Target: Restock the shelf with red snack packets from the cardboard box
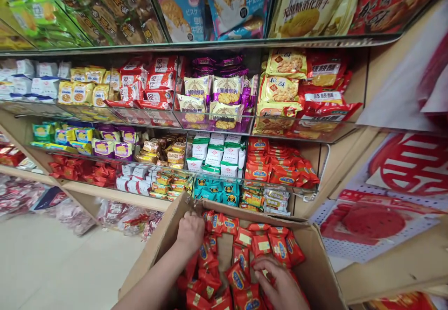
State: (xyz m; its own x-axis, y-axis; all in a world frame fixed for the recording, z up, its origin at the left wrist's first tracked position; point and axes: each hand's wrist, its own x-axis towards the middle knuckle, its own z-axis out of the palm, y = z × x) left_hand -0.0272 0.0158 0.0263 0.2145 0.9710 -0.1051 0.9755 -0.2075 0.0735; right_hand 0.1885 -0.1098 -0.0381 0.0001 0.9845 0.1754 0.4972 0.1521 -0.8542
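Small red-wrapped snack packets (238,277) with blue-and-gold labels fill much of an open cardboard box (324,258) in front of me. My left hand (191,230) is inside the far left corner of the box, its fingers curled beside a short row of red packets (227,224). Whatever those fingers hold is hidden. Over the packets on the right reaches my right hand (276,279), fingers bent and somewhat apart, the tips touching the red wrappers. A bare strip of the box bottom (225,251) shows between the packets.
Behind the box, shelves with clear fronts hold sorted snacks. Similar red packets (280,165) fill a lower right compartment, beside white-and-green packets (217,153). Teal packets (217,191) sit just past the box's rim. Red decorations (402,165) hang at right; pale floor (70,258) lies at left.
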